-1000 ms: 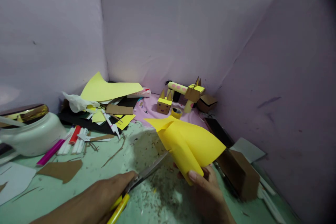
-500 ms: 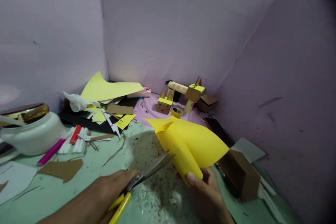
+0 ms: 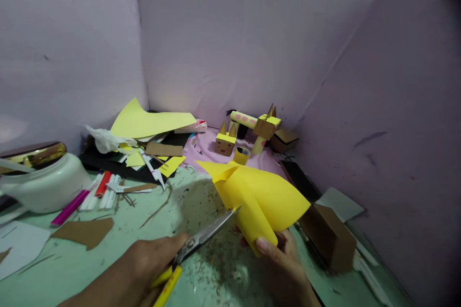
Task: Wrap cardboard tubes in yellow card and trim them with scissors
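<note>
My left hand (image 3: 151, 264) is wrapped round the yellow handles of a pair of scissors (image 3: 207, 232). The blades are nearly together, and their tips lie at the left side of a yellow sheet of paper (image 3: 252, 199). That sheet is curled into a tube at its lower part and flares out wide at upper right. With thumb in front and fingers behind, my right hand (image 3: 283, 254) grips the tube's lower end. Just beyond the sheet stands a short yellow paper tube (image 3: 241, 155).
Farther back are a cardboard box head with ears (image 3: 225, 145) and a spotted paper-tube animal (image 3: 264, 129). Markers (image 3: 104, 187), paper scraps (image 3: 173, 165) and a white pot (image 3: 50, 187) stand at left. A cardboard box (image 3: 329, 240) and a dark phone-like slab (image 3: 300, 180) lie at right.
The scissor blades have come together from a wider gap. The yellow sheet's right flap has shifted slightly left. Both hands keep their holds.
</note>
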The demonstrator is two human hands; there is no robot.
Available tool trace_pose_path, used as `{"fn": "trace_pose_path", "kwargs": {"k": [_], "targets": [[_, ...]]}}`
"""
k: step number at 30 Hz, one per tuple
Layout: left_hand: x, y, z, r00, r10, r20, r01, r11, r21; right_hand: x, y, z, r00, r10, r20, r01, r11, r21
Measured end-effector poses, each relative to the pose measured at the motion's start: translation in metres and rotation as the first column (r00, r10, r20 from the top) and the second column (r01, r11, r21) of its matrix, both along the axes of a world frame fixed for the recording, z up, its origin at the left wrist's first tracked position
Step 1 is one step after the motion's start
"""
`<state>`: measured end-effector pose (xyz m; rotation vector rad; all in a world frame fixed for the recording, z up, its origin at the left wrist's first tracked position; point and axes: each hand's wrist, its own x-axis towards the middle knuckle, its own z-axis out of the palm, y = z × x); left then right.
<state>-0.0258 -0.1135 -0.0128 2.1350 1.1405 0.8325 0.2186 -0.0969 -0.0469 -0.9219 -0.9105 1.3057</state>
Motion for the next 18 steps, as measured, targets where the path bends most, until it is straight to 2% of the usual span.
{"fn": "trace_pose_path", "kwargs": {"k": [5, 8, 11, 15, 18], "targets": [[0.0, 0.0, -0.007, 0.999, 0.033, -0.028, -0.035, 0.997, -0.07, 0.001, 0.001, 0.001, 1.0, 0.009, 0.002, -0.009, 1.0, 0.009], [-0.006, 0.002, -0.014, 0.996, 0.057, -0.073, -0.063, 0.995, -0.073, 0.0, 0.0, 0.004, 0.999, -0.002, 0.046, 0.001, 1.0, 0.025], [-0.01, 0.005, -0.019, 0.996, 0.035, -0.076, -0.042, 0.996, -0.083, -0.003, -0.001, 0.008, 0.992, -0.006, 0.125, 0.002, 1.0, 0.031], [-0.011, 0.005, -0.02, 0.999, -0.019, -0.041, 0.016, 0.996, -0.091, -0.004, -0.003, 0.01, 0.981, -0.003, 0.192, -0.001, 1.0, 0.02], [-0.008, 0.002, -0.017, 1.0, -0.011, 0.0, 0.011, 0.995, -0.104, -0.004, -0.003, 0.009, 0.971, -0.039, 0.234, 0.03, 0.999, 0.043]]}}
